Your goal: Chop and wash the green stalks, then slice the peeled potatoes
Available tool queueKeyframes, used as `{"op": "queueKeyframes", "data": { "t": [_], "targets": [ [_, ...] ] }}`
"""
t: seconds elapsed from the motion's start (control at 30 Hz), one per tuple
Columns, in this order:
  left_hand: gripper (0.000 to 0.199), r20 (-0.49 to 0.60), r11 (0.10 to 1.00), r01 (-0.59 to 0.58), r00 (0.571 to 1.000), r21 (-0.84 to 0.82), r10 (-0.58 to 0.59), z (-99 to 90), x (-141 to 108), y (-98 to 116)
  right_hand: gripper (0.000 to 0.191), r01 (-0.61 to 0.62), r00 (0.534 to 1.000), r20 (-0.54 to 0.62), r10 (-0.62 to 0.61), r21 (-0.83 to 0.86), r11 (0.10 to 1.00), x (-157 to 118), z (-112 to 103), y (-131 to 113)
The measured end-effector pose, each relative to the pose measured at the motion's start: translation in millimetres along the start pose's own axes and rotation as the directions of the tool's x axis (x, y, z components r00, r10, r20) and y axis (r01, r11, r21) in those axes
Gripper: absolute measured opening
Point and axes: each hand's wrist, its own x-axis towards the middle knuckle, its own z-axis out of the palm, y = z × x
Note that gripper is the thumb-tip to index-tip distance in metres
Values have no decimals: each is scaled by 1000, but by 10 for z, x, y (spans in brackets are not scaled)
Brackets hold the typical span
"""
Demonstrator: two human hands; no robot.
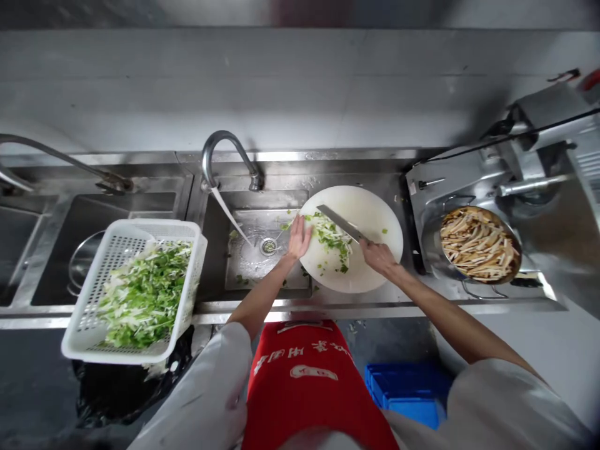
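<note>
A round white cutting board (pixel 370 275) lies on the steel counter, partly over the sink's right edge. Chopped green and white vegetable (pixel 332 237) is piled on its left half, with small bits scattered around. My right hand (pixel 379 256) is wrapped round the handle of a cleaver (pixel 341 222), whose blade points up and left above the pile. At the board's left edge my left hand (pixel 299 237) is held with fingers stretched out, beside the pile. A white perforated basket (pixel 186 294) on the left holds more cut greens (pixel 145 297).
A curved faucet (pixel 225 134) runs water into the sink (pixel 248 269). On the right, a metal pot (pixel 434 247) holds sliced brown-and-white food, near a metal machine (pixel 539 156). Blue crates (pixel 407 387) and a black bag (pixel 117 390) sit below.
</note>
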Motion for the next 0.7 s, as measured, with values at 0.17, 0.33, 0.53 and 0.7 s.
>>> {"op": "queueKeyframes", "data": {
  "t": [0.17,0.33,0.53,0.7],
  "targets": [
    [78,48,990,-63,997,128,58,189,325,79,28,-106,985,-79,155,434,895,-521,276,265],
    [63,324,933,-353,893,76,312,446,695,381,63,-224,859,153,489,970,91,-1074,954,436],
    [79,543,841,-531,677,-108,497,314,302,478,75,-197,791,331,514,934,-299,-1185,1387,161],
    [103,453,919,-386,835,77,313,296,-102,428,74,-140,786,329,523,919,-369,-1021,1194,-38]
  ]
}}
